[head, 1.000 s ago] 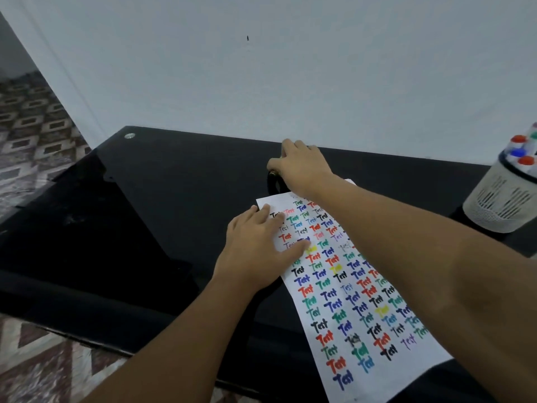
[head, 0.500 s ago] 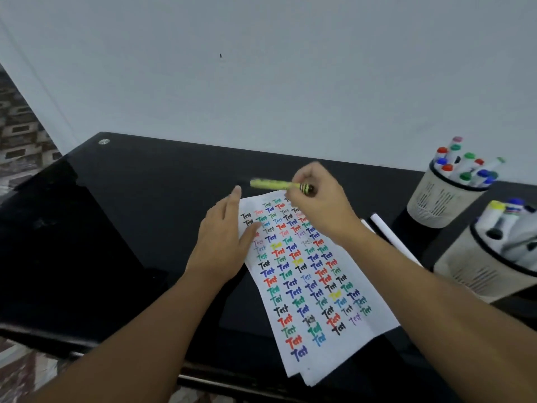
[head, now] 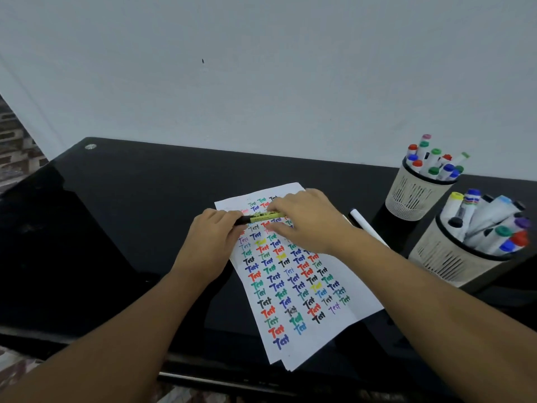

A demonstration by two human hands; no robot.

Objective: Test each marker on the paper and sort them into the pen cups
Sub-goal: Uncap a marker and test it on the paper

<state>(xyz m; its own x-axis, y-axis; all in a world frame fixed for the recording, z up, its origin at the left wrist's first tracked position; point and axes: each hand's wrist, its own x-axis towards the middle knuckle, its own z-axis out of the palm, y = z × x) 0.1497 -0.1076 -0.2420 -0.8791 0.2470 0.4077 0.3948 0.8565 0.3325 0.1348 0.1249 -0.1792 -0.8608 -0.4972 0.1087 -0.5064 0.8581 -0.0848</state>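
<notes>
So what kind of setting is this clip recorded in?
Probably a desk in a home or small office: a glossy black table against a plain white wall, patterned floor tiles at the left, and two pen cups of markers beside a test sheet.

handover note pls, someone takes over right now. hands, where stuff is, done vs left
Left hand grips the dark cap end of the yellow marker; right hand pinches its barrel, both over the top of the paper.
Paper lies on the black table, already full of coloured test words.
A white marker lies loose right of the paper.
Far cup and near cup both hold markers.
Left: uncap and test the yellow, cup it, then likely the white one.
</notes>
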